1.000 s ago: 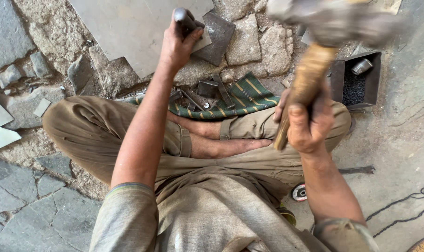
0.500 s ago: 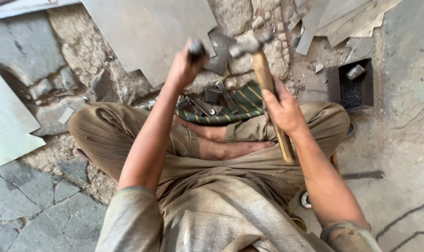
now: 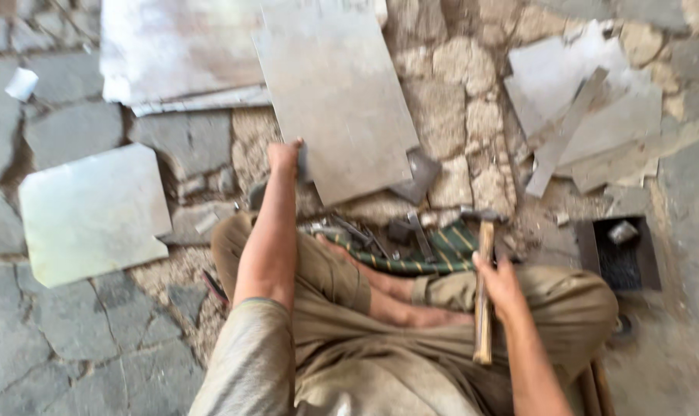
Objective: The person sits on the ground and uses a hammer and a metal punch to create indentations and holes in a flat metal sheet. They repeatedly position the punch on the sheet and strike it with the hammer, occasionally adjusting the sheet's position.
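Left hand (image 3: 285, 156) grips grey metal sheet (image 3: 335, 96) edge; right hand (image 3: 502, 283) grasps wooden-handled hammer (image 3: 485, 286).

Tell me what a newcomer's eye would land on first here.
First, the wooden-handled hammer gripped upright in the right hand over the crossed legs. Next, the left hand stretched forward to the edge of a large grey metal sheet lying on the stone floor. Between them, small tools lie on a green striped cloth.

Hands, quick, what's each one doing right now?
Left hand: closed on the edge of the grey metal sheet.
Right hand: closed around the wooden-handled hammer.
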